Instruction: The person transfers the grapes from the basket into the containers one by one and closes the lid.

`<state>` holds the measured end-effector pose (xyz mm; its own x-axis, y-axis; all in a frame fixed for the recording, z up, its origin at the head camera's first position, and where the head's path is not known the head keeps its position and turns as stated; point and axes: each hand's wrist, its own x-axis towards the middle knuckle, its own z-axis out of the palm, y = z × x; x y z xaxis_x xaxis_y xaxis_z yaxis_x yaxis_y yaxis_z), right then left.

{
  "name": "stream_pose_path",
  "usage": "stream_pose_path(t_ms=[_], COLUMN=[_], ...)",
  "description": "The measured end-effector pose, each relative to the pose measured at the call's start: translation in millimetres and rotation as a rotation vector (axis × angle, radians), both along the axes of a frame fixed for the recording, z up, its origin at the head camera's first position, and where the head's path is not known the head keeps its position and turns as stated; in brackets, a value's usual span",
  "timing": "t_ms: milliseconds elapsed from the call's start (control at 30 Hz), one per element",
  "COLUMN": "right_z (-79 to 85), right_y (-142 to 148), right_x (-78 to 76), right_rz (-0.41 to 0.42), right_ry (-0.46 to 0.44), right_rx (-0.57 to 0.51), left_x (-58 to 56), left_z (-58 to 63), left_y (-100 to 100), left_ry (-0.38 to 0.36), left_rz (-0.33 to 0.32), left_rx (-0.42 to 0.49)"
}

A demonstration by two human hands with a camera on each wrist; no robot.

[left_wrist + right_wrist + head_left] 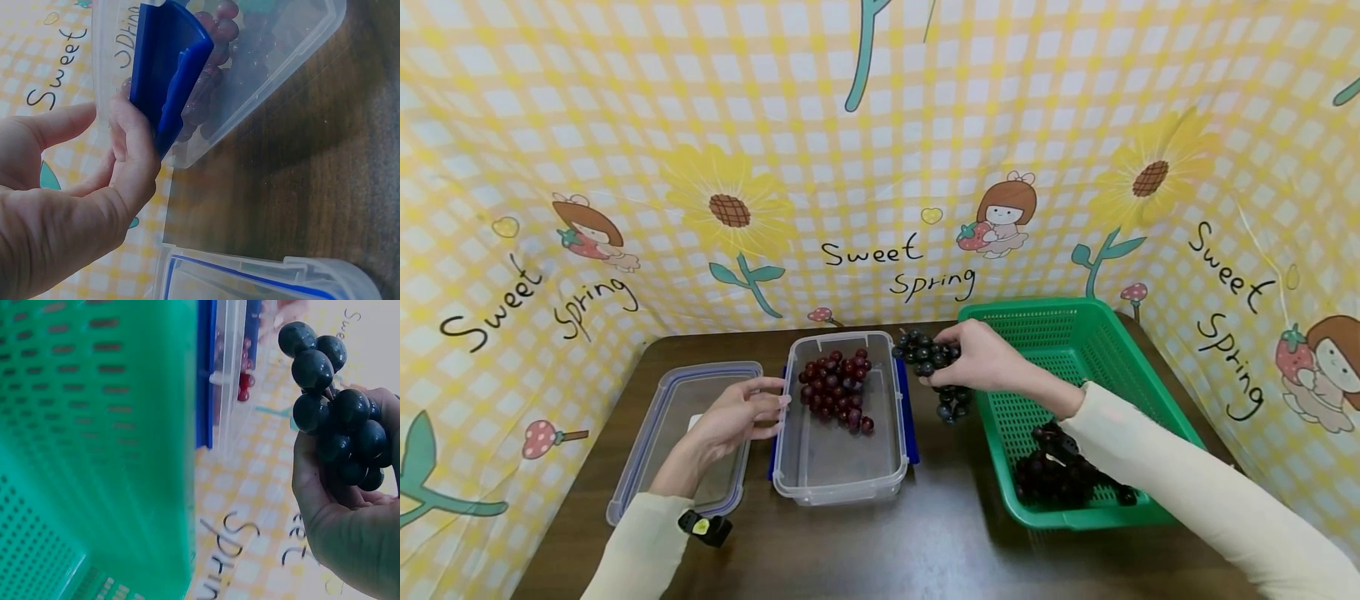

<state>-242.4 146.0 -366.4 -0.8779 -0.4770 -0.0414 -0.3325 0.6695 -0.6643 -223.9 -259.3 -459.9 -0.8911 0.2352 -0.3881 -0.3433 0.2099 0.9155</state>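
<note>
Pale sleeves [1187, 487] fill the near edge of the head view, one per arm. Right hand [981, 358] grips a bunch of black grapes [922, 354] just right of the clear container [838, 467], by its far right corner; thumb and fingers go round the bunch from one side, likely to spare the berries a hard squeeze, and lower berries hang below the hand. Left hand [730, 421] is unclenched, grasping nothing, fingertips at the container's left side by a blue latch [165, 72]; probably steadying it. Red grapes [831, 387] lie inside the container, toward its far end. Lid [658, 429] lies flat left of the container, partly under the left forearm, presumably set aside so the top stays open. Green basket [1078, 519] sits right of the container, more dark grapes [1052, 479] at its near end, walls probably keeping them together. All on a brown counter [955, 533], checked cloth [880, 133] beyond.

Hard to see: right forearm hides part of the basket and its grapes; right fingertips are tucked behind berries. Can't tell how firmly the left hand presses. Right wrist view cuts off the hand and most of the container.
</note>
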Motion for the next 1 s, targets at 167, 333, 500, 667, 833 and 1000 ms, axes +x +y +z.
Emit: stream_pose_path(t_ms=[167,333,500,667,833,1000], right_z=[-3.3,-7.4,-9.7,-11.8,-13.6,-16.0], right_y=[-21,-43,-65,-85,-102,-119], right_x=[1.8,5.5,10.2,13.6,13.2,9.6], right_rz=[0.028,0.02,0.022,-0.01,-0.028,-0.045], right_ry=[-0.01,-0.04,-0.093,-0.158,-0.227,-0.277], right_rx=[-0.014,-0.011,-0.04,-0.066,-0.087,-0.113], left_x=[0.2,0.6,0.4,0.1,-0.5,-0.3], left_z=[-0.7,-0.4,1.0,0.8,0.1,0.8], left_y=[0,0,0,0,1,1], left_ry=[-0.004,-0.005,-0.006,-0.005,-0.01,-0.011], left_rz=[0.002,0.001,0.002,0.002,0.006,0.011], left_rx=[0.01,0.015,0.013,0.002,-0.003,-0.003])
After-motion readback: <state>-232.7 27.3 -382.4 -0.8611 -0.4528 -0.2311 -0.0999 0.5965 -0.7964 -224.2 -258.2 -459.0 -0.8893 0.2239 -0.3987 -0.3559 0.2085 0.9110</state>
